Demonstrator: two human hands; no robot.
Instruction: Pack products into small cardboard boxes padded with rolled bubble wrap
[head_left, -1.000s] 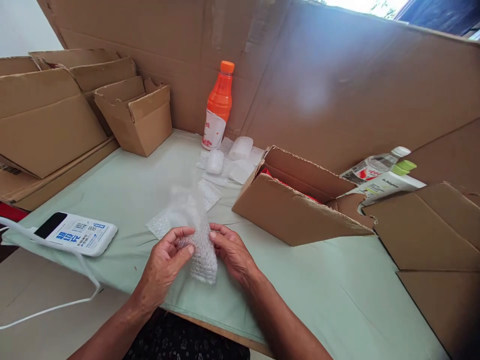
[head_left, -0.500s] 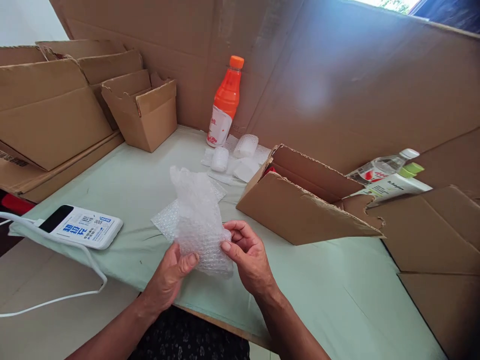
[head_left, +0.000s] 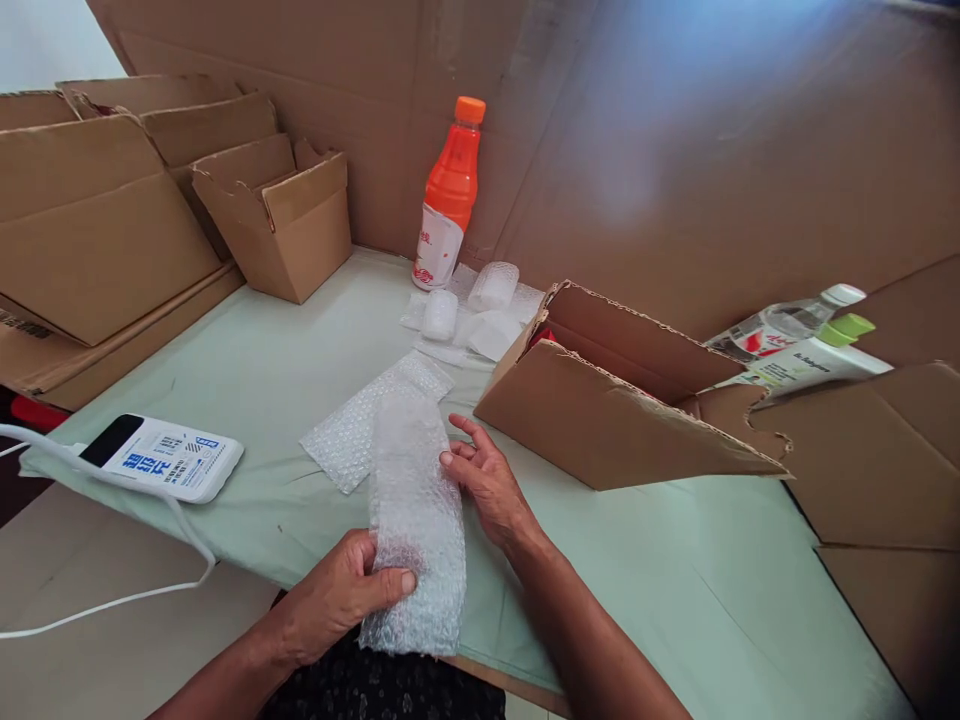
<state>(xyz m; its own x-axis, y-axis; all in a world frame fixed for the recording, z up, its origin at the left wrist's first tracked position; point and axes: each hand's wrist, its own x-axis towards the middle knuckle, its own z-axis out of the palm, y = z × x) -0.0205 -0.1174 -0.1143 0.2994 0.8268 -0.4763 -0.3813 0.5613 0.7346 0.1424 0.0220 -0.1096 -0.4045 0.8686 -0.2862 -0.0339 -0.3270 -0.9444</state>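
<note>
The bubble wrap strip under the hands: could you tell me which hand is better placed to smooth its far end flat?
Probably the right hand: it rests open beside the bubble wrap strip's far half, while the left hand pinches its near end.

Two bubble-wrap sheets near the open carton, three wrapped bundles behind it, one orange bottle, two bottles to its right, one power bank far left.

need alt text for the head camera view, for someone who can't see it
Two hands spread a strip of bubble wrap on a pale green table: the left hand pinches its near end, the right hand touches its side. Nearby lie a torn cardboard box, an orange bottle and a white power bank.
</note>
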